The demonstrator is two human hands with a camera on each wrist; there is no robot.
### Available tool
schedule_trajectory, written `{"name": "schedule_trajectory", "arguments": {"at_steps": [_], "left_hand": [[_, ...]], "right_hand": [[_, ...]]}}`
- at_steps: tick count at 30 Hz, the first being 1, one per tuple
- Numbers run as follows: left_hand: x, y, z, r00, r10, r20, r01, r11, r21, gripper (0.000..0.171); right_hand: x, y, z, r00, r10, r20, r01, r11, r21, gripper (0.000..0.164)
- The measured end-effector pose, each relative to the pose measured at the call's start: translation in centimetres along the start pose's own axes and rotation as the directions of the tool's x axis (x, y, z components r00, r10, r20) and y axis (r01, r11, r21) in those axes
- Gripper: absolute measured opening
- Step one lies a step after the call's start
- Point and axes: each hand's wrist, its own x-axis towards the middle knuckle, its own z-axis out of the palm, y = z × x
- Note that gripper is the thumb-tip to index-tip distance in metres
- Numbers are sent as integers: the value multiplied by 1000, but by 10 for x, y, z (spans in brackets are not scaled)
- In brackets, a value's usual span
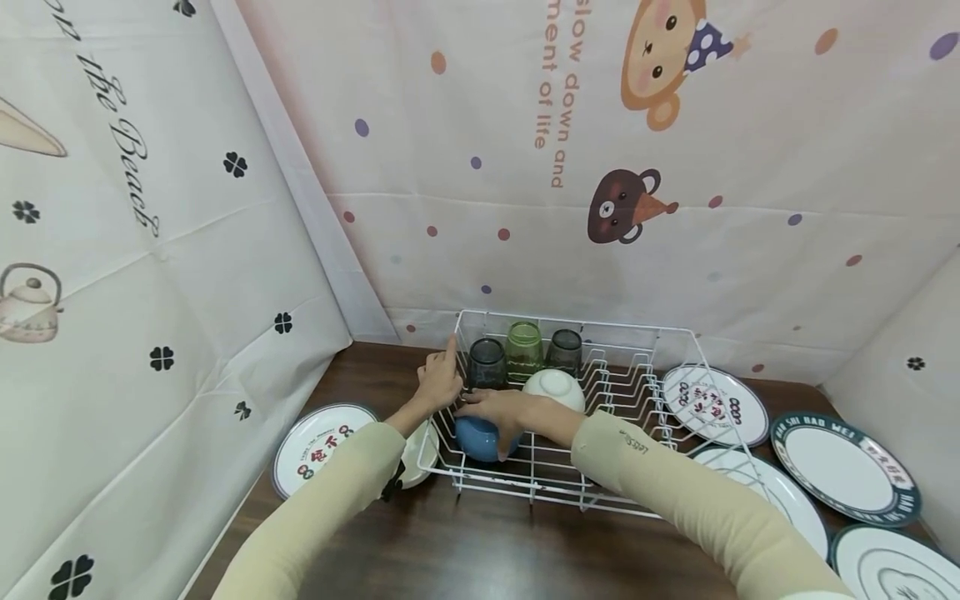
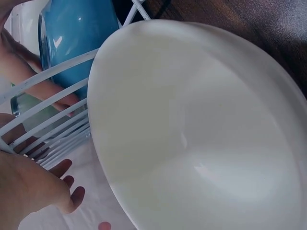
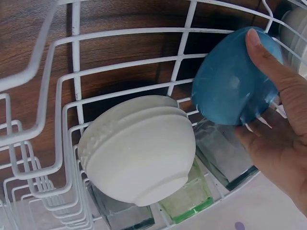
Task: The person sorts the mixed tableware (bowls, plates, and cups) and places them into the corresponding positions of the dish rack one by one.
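In the head view, my right hand [image 1: 498, 412] grips an upturned blue bowl [image 1: 478, 440] in the left front of a white wire dish rack [image 1: 532, 482]. The right wrist view has the thumb on the blue bowl's [image 3: 235, 79] side and fingers round its far edge. My left hand [image 1: 438, 379] holds the rack's left side, its index finger pointing up along the wire. In the left wrist view, several fingertips [image 2: 72, 184] hang outside the wires. A white bowl [image 3: 139, 148] leans in the rack beside the blue one.
Two dark glasses [image 1: 487, 362] and a green glass [image 1: 524, 350] stand upturned along the rack's back. Outside the rack's left side lies another white bowl [image 2: 192, 129], near a patterned plate [image 1: 318, 446]. Several plates lie right of the rack, one green-rimmed [image 1: 840, 467]. Printed cloth [image 1: 525, 250] hangs behind.
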Motion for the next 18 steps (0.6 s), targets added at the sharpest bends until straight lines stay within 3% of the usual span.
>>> {"name": "schedule_trajectory", "arguments": {"at_steps": [5, 9, 14, 18], "left_hand": [[-2, -1, 3, 1000, 3, 7, -3, 1000, 3, 75], [-2, -3, 5, 1000, 10, -5, -10, 1000, 22, 74], [-4, 1, 1, 1000, 11, -8, -10, 995, 101, 73], [-4, 4, -4, 1000, 1, 8, -2, 990, 140, 74]], "right_hand": [[-16, 3, -3, 997, -43, -71, 45, 999, 25, 94], [-44, 22, -9, 975, -55, -215, 75, 993, 87, 66], [-98, 69, -18, 922, 22, -387, 11, 997, 83, 33], [-146, 111, -18, 843, 205, -497, -136, 976, 172, 24]]}}
